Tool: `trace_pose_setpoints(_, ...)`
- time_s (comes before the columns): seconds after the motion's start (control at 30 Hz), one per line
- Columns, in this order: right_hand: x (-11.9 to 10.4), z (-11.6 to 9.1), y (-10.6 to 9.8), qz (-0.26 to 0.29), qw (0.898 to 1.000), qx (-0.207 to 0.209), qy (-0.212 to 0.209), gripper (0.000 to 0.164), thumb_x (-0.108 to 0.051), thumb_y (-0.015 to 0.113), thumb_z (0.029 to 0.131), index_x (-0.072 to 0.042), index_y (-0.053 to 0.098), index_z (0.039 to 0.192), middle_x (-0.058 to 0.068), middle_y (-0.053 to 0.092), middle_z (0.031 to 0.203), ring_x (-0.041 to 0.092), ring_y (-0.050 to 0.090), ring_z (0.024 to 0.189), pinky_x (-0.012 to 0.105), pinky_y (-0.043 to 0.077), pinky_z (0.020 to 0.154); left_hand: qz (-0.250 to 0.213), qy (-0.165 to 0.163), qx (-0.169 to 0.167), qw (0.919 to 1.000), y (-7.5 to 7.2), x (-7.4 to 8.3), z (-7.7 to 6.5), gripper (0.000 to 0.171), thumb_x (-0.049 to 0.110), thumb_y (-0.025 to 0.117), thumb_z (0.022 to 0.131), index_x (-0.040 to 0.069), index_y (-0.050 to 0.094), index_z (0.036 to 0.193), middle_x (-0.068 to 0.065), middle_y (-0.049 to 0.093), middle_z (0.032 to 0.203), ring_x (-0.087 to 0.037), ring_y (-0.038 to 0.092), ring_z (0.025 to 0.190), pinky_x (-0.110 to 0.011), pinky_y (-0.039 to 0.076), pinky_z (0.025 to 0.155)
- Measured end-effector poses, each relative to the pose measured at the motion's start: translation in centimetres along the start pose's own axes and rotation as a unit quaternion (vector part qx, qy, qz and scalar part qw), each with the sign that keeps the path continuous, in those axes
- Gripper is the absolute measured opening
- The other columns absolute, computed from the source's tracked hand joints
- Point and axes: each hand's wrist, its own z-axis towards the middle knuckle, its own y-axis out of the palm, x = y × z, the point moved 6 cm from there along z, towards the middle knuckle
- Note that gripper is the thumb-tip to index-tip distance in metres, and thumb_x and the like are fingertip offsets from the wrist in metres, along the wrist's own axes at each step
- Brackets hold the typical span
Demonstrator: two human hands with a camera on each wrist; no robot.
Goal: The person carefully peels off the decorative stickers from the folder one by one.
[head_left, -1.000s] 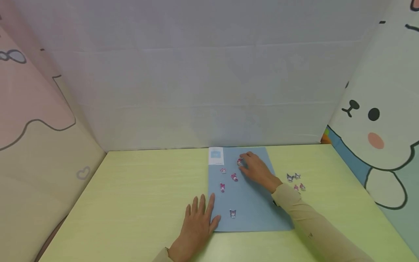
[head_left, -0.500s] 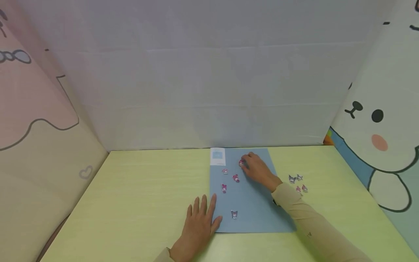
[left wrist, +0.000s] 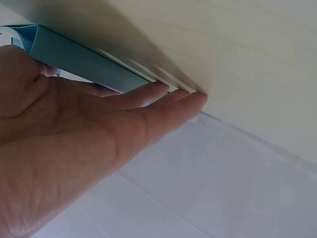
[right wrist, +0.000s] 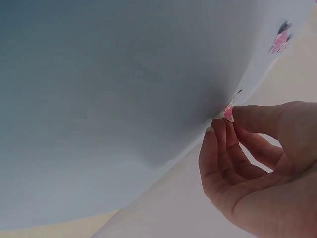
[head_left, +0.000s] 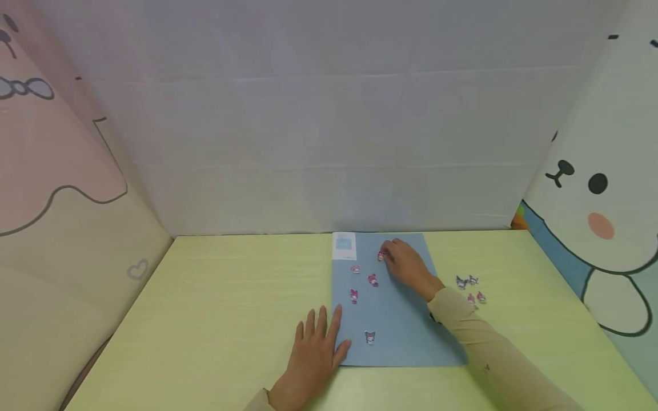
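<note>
A blue sheet (head_left: 398, 337) with a white label in its far left corner lies on the table. At its far part, my right hand (head_left: 408, 265) pinches a small pink cartoon sticker (head_left: 380, 256) between thumb and fingertips. The right wrist view shows that sticker (right wrist: 229, 113) tilted, close against the sheet. My left hand (head_left: 311, 362) rests with fingers spread across the table and the sheet's near left edge, thumb on the sheet. In the left wrist view, the left hand (left wrist: 94, 119) has its fingers straight beside the sheet's edge (left wrist: 84, 59).
Several other stickers lie on the sheet, among them a pink one (head_left: 372, 279) and a dark-eared one (head_left: 370, 337). Loose stickers (head_left: 471, 298) sit on the yellow table (head_left: 247, 291) to the right. A pale backdrop (head_left: 308, 142) stands behind, with printed cloth at both sides.
The whole scene has drifted slightly right in the head view. My right hand stays at the same sticker, its fingers moving only a little; the left hand keeps its place on the sheet's edge.
</note>
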Motion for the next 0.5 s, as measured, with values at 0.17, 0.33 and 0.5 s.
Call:
trace_pose_setpoints(0.17, 0.09, 0.17, -0.07, 0.003, 1.000, 0.002, 0.003, 0.008, 0.007, 0.068, 0.092, 0.006, 0.068, 0.099, 0.016, 0.065, 0.091, 0.031, 0.062, 0.085, 0.048, 0.055, 0.080, 0.002, 0.000, 0.002, 1.0000, 0.00, 0.05, 0.00, 0.062, 0.050, 0.050, 0.105, 0.013, 0.044, 0.155, -0.022, 0.053, 0.144, -0.043, 0.052, 0.132, -0.059, 0.046, 0.102)
trace_pose_setpoints(0.33, 0.20, 0.25, -0.06, 0.012, 1.000, -0.006, 0.014, 0.007, 0.008, 0.068, 0.092, 0.006, 0.069, 0.099, 0.017, 0.067, 0.092, 0.031, 0.064, 0.087, 0.048, 0.055, 0.082, 0.011, 0.001, 0.012, 0.9999, -0.27, 0.13, -0.04, 0.061, 0.049, 0.051, 0.105, 0.013, 0.046, 0.154, -0.021, 0.054, 0.143, -0.042, 0.053, 0.131, -0.058, 0.047, 0.101)
trace_pose_setpoints(0.5, 0.01, 0.28, -0.27, 0.019, 1.000, 0.000, 0.010, 0.007, 0.010, 0.068, 0.091, 0.006, 0.069, 0.097, 0.018, 0.069, 0.093, 0.031, 0.065, 0.086, 0.048, 0.055, 0.081, 0.008, 0.000, 0.010, 0.9999, -0.45, 0.13, -0.07, 0.061, 0.049, 0.052, 0.105, 0.013, 0.046, 0.154, -0.021, 0.054, 0.143, -0.043, 0.053, 0.132, -0.059, 0.047, 0.101)
